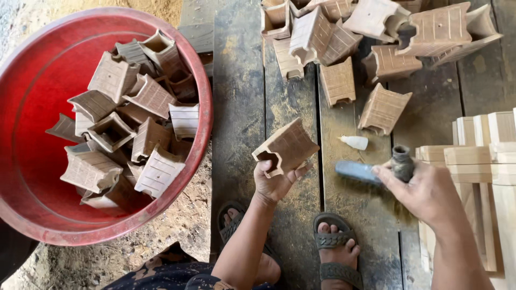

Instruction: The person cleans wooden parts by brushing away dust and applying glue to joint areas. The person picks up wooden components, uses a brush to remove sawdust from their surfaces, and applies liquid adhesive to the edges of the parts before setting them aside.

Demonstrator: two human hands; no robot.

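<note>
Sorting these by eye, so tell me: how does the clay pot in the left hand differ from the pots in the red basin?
The held clay pot is single, lifted in the left hand; the basin pots lie heaped and tumbled inside the red basin. The held one looks browner, the basin pots greyer. All share a square, ribbed shape.

The red basin [199,80] is cut off at the left edge. The far pile of clay pieces [376,32] runs past the top edge. The right hand [430,193] hides the brush's [357,172] handle end. The pale wooden stack [484,161] continues beyond the right edge.
</note>
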